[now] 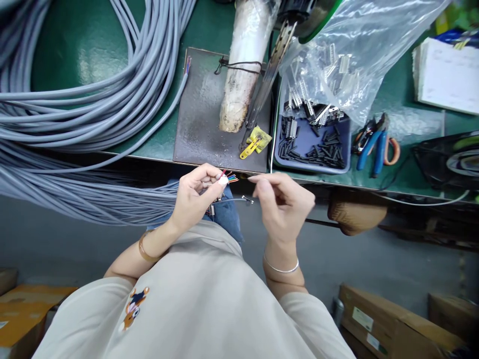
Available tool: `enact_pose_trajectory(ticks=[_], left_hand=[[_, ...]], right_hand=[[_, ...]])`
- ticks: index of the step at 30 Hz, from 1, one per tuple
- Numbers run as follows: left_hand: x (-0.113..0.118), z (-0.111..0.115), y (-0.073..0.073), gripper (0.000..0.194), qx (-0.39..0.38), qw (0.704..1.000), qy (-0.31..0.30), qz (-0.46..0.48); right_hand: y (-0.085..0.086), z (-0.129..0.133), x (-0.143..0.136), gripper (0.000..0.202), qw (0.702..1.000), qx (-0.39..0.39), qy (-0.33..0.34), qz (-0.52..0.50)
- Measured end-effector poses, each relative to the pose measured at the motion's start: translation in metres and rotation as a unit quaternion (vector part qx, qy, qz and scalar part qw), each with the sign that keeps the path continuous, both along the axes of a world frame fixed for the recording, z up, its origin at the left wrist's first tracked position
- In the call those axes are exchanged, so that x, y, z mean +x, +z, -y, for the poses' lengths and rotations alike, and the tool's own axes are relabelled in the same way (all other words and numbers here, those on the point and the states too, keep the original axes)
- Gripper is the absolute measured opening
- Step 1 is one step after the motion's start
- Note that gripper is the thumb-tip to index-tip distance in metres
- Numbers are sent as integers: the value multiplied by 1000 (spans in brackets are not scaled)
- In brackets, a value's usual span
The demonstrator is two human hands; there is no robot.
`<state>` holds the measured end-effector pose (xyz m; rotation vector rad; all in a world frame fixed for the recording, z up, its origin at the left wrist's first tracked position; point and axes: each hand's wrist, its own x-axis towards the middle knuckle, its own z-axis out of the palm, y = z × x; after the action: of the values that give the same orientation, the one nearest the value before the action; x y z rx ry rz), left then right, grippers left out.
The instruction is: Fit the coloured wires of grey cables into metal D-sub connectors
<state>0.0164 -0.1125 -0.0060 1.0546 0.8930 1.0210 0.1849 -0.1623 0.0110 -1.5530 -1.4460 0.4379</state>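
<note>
My left hand (pixel 200 192) pinches a cable end between thumb and forefinger. Thin coloured wires (pixel 233 178) fan out past the fingertips, with a red one standing apart from the rest. Just right of them, my right hand (pixel 286 204) is curled, its forefinger pointing at the wires and the thumb close against it. Whether something tiny sits in that pinch I cannot make out. Below the hands, a grey cable with a small connector (pixel 247 199) at its tip lies over my lap. Several more connectors (pixel 211 209) are partly hidden behind my left hand.
Coiled grey cables (pixel 149 89) cover the left of the green bench. A soldering iron (pixel 269 75) hangs over a dark board (pixel 198 109), near a yellow piece (pixel 256 143). A blue tray (pixel 312 167) holds black and metal parts. Pliers (pixel 379 147) lie to its right.
</note>
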Motion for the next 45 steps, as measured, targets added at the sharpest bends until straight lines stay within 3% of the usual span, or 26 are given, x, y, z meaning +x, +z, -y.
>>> enact_pose_trajectory(ticks=[4,8,13,20,30,36,38,42,45], left_hand=[[0,2,1,22,22,1000,-5,-11],[1,3,-1,20,32,999,6,-17],[1,3,-2,20,15,999,28,6],[0,1,1,22,-11,1000,15,16],[-1,0,-7,23,-57,997,36,43],[-2,-3,-6,21,-81,994,20,67],[-5,-8,-4,23,-106,991,-5,78],[-16,-21,-1,28,-173,972,-94,127],[-26,-28,-7,33,-183,957,-129,183]], right_hand=[[-1,-10,-10,21,995,-63,59,-44],[-2,-13,-15,20,992,-75,65,-78],[-5,-7,-18,18,996,-32,73,-32],[-13,1,-10,19,999,49,8,-16],[-17,-1,-11,34,977,131,85,145],[-17,1,-8,29,973,138,133,127],[-16,2,-9,28,981,135,103,88],[-14,1,-13,30,984,170,-20,-51],[-13,-1,-9,22,987,146,-31,-57]])
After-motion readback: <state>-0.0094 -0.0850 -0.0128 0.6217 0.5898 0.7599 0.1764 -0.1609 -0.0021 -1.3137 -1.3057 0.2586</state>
